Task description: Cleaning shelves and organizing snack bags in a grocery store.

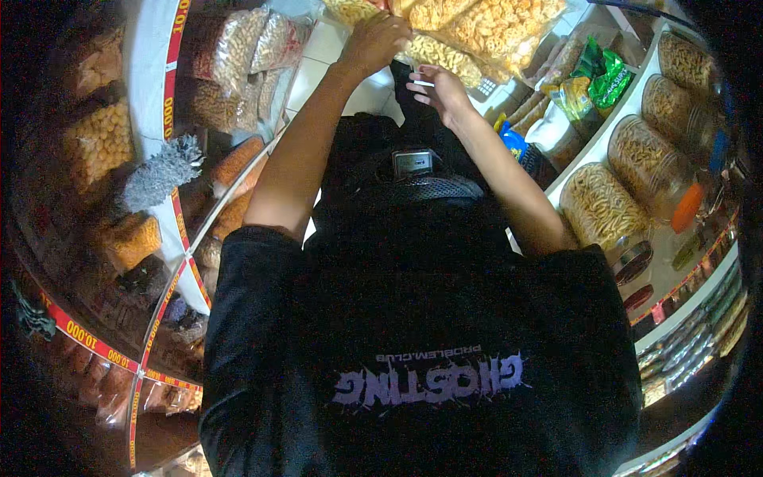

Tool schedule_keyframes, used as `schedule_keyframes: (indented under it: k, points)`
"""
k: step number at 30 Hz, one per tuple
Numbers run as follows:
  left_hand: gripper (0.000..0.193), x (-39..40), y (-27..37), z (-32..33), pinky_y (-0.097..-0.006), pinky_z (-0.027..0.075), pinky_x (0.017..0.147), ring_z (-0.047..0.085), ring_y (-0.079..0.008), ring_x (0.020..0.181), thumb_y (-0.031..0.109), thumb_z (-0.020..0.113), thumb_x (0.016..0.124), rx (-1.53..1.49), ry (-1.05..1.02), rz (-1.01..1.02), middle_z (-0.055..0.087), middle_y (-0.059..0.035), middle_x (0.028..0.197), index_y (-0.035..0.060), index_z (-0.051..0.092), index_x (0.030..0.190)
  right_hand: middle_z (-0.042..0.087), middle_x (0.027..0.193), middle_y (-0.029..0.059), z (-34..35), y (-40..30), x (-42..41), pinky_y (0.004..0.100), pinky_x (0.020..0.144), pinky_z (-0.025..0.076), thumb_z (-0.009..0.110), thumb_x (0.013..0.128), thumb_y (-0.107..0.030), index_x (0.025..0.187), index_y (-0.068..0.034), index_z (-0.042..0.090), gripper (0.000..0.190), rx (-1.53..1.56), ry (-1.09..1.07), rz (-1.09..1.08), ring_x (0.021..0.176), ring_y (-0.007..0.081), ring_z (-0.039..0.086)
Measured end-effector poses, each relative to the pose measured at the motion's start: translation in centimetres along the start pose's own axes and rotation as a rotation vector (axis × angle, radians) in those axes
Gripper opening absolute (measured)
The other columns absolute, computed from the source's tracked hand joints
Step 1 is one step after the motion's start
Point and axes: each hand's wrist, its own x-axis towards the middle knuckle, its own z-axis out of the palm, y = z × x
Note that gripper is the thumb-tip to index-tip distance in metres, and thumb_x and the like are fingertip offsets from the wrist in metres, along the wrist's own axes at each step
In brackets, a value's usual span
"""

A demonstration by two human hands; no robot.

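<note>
My left hand (377, 43) is at the top centre, over the near edge of large clear plastic bags of yellow snacks (501, 30). Its fingers are bent and partly hidden, so whether they grip a bag is unclear. Just right of it and lower, my right hand (438, 89) has its fingers spread, with nothing seen in it. A black item (402, 74), perhaps cloth or a strap, lies between the hands. A smaller bag of pale curled snacks (444, 59) lies under the big bags, above a white tiled floor (319, 50).
On the right, a white shelf carries clear plastic jars of snacks (602, 206), near green packets (611, 83) and a blue packet (512, 142). Bagged nuts (232, 50) fill a rack on the left. A grey fluffy duster (164, 173) hangs beside a shelf edge with red price strips (95, 337).
</note>
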Motion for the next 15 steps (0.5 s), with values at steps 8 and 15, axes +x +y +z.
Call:
schedule_keyframes:
  k: [8, 15]
  points:
    - [0.02, -4.8, 0.3, -3.5, -0.0376, 0.045, 0.092, 0.059, -0.0278, 0.106, 0.01, 0.06, 0.085, -0.174, 0.259, -0.18, 0.065, -0.0115, 0.107, 0.0053, 0.066, 0.104, 0.061, 0.093, 0.0066, -1.4, 1.3, 0.5, 0.0288, 0.072, 0.047, 0.047, 0.091, -0.012, 0.107, -0.001, 0.055, 0.021, -0.227, -0.084, 0.019, 0.083, 0.0167, 0.058]
    - [0.012, -13.0, 6.6, -17.4, -0.0298, 0.049, 0.083, 0.062, -0.0166, 0.096, 0.003, 0.061, 0.086, -0.491, 0.693, -0.627, 0.066, -0.0107, 0.1, -0.0012, 0.063, 0.097, 0.051, 0.122, 0.0194, 2.4, 0.0, -2.7, 0.0372, 0.098, 0.04, 0.074, 0.074, -0.016, 0.131, -0.002, 0.039, 0.068, -0.853, -0.312, -0.88, 0.114, 0.0302, 0.05]
